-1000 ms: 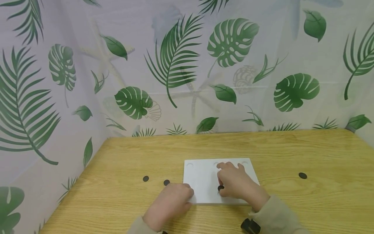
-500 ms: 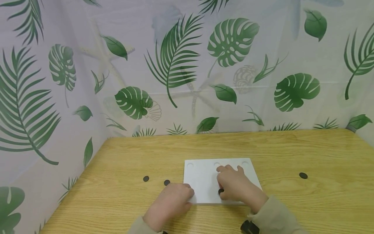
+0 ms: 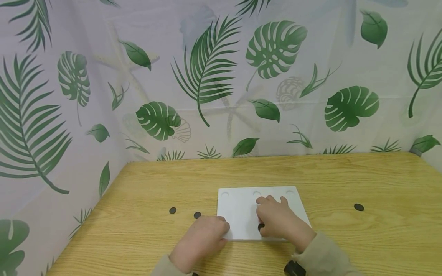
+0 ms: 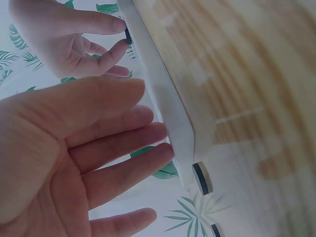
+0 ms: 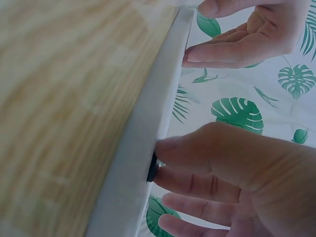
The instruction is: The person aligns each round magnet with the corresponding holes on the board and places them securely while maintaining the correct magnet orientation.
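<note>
Behind the wooden table (image 3: 103,237) hangs a leaf-print cloth (image 3: 214,130). The right hand (image 3: 277,220) pinches a black disc (image 3: 261,227) at the white board (image 3: 238,212), apparently setting it in place; that calls for a steady press, then release. The left hand (image 3: 205,234), fingers nearly straight, touches the board's left edge. Beyond, a second disc (image 3: 197,215) and third disc (image 3: 173,210) lie left, a fourth disc (image 3: 359,207) right.

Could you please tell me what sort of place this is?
Probably a staged indoor workspace: a wood-grain table, a leaf-print backdrop behind it, and a white board on top.
</note>
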The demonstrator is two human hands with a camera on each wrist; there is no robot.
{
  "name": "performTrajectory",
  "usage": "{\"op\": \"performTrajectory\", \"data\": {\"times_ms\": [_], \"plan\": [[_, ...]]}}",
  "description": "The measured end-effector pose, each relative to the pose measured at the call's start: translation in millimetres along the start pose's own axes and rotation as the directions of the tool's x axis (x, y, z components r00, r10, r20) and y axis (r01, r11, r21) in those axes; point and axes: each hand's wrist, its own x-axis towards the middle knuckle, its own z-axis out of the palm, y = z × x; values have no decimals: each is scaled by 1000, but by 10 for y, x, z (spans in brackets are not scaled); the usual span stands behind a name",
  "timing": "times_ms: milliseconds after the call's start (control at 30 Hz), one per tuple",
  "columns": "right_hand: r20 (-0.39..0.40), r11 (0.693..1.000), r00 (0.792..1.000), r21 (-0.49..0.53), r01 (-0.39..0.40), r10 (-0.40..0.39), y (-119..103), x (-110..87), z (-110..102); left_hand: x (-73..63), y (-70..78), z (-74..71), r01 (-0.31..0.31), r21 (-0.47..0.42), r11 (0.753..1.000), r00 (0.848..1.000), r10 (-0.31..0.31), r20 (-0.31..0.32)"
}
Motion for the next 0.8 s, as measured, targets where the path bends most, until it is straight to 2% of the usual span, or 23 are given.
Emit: {"op": "performTrajectory", "data": {"times_ms": [200, 800], "plan": [[-8, 1000, 1000, -3, 4, -4, 5, -16, 6, 2, 3, -5, 12, -16, 1000, 1000, -12, 16], [-14, 1000, 1000, 10, 1, -1, -6, -26, -5, 2, -2, 7, 2, -8, 1000, 1000, -2, 1]]}}
